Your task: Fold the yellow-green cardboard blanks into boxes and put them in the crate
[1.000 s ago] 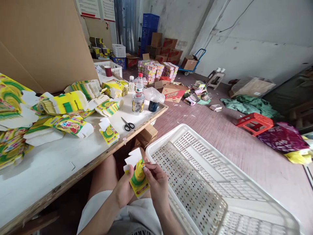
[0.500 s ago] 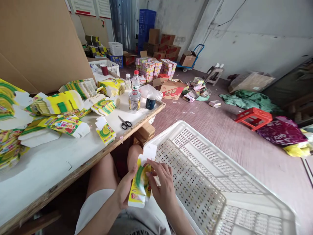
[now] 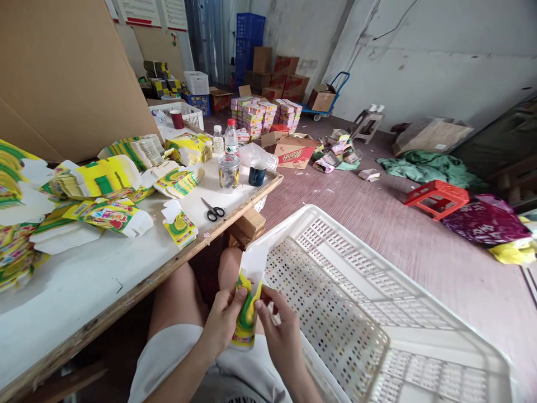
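Note:
Over my lap I hold a small yellow and green carton [image 3: 246,313] between both hands, its white flaps standing up at the far end. My left hand [image 3: 223,320] grips its left side, with the thumb lying on the printed face. On the opposite edge, my right hand [image 3: 280,324] pinches the carton between thumb and fingers. A similar folded carton [image 3: 180,225] lies on the white table [image 3: 138,274] beside black-handled scissors [image 3: 215,214]. Stacks of flat printed cartons [image 3: 104,176] cover the table's left part.
A large white plastic basket [image 3: 403,280] stands at my right. A clear jar [image 3: 229,173], dark mug [image 3: 257,174] and bottle [image 3: 231,134] are near the table's far corner. On the floor are an open cardboard box [image 3: 293,152] and a red stool [image 3: 436,198].
The carton has turned in my hands, showing a different printed face, with its white flaps raised higher. My right hand has moved from across its front to its right edge.

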{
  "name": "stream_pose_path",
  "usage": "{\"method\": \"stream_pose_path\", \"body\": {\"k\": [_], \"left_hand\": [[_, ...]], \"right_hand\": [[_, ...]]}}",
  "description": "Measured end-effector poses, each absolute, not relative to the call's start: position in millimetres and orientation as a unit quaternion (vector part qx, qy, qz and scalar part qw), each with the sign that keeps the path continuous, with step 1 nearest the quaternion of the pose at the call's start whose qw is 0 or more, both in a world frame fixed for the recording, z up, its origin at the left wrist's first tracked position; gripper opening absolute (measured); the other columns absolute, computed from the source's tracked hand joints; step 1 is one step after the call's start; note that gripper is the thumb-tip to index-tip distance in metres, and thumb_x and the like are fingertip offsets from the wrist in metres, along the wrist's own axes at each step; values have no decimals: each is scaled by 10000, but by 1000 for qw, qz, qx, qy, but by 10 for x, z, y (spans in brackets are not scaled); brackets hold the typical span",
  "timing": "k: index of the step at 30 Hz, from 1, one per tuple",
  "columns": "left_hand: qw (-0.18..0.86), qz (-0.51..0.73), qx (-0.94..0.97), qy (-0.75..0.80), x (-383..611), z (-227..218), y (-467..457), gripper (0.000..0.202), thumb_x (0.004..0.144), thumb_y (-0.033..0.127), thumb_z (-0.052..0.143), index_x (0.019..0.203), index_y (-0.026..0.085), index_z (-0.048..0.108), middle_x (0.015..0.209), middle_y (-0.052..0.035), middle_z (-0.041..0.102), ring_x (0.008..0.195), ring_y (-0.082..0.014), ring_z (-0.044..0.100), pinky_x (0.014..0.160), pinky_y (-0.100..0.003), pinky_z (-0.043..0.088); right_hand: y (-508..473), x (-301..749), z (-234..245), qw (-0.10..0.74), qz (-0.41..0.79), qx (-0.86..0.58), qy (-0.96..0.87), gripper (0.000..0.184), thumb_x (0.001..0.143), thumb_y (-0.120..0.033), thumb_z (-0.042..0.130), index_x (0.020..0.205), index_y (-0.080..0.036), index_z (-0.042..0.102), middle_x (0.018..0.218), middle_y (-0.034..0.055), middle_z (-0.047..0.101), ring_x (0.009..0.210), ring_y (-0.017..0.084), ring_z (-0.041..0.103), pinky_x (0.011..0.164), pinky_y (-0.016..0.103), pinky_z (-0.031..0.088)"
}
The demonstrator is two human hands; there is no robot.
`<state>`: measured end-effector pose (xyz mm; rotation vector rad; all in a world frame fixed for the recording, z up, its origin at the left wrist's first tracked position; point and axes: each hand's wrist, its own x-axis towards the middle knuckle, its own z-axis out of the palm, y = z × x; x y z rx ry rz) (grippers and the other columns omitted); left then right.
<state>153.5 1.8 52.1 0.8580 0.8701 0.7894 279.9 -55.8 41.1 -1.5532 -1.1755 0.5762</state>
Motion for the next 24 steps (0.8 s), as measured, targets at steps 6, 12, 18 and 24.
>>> {"method": "stream_pose_path", "body": {"k": [6,12,18,24], "left_hand": [[693,373,459,413,1567,483,-25,444,858,567,664,759,134,669,648,-4,663,594,-119,551,551,-202,434],[691,352,485,403,1561,422,-13,357,867,511,678,824,162,616,767,-38,705,685,-161,632,617,-232,495],[704,330,513,365,1410,484,60,597,901,419,671,1346,247,312,1092,-92,717,944,-218,701,828,-328,546],[729,274,553,297,1247,638,111,613,963,326,590,1482,283,266,1231,-99,691,1105,-233,666,918,-339,523]], "right_hand": [[-552,2852,413,514,246,-669,-477,222,882,-403,656,959,-206,725,745,17,647,649,179,555,602,280,459],[-524,2860,327,515,221,-699,-443,341,863,-395,670,625,-211,509,611,-33,482,553,132,421,521,247,358],[-550,2897,351,599,333,-602,-410,341,943,-401,620,1211,-260,464,756,-31,567,622,151,537,579,256,460],[-595,2934,505,624,371,-531,-437,415,954,-374,633,1330,-323,465,945,25,634,735,162,609,671,290,526]]}}
